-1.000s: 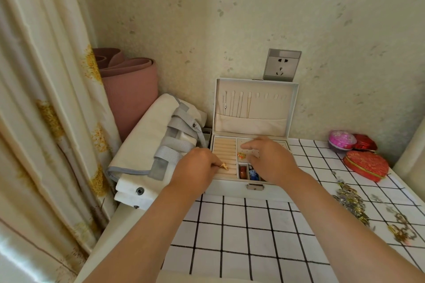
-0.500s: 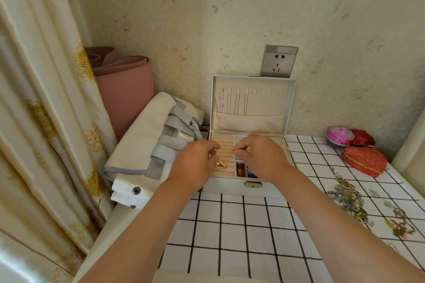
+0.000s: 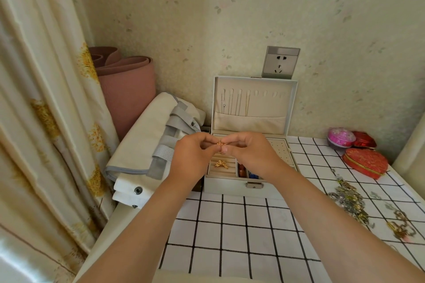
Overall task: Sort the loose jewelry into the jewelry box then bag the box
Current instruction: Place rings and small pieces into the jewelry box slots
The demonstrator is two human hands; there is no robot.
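Observation:
A white jewelry box [image 3: 232, 187] stands open against the wall, its lid [image 3: 254, 105] upright with thin chains hanging inside. A gold bow-shaped ring [image 3: 221, 164] sits in the ring rolls at the front left of the tray. Above the tray, my left hand [image 3: 195, 156] and my right hand [image 3: 250, 154] meet and together pinch a small gold ring [image 3: 221, 145] between their fingertips. Red and blue pieces [image 3: 247, 173] lie in a small front compartment. A pile of loose jewelry [image 3: 350, 200] lies on the checked tablecloth at the right.
A folded white canvas bag [image 3: 147, 142] with grey straps lies left of the box. A rolled pink mat [image 3: 128, 89] stands behind it, and a curtain [image 3: 46, 122] hangs at the left. Red and pink heart-shaped tins [image 3: 364, 162] sit at the far right. A wall socket [image 3: 280, 63] is above the lid.
Both hands have lifted from the tray and come together above it, pinching a small gold ring. The bow-shaped ring that my left hand was holding at the ring rolls now sits there free.

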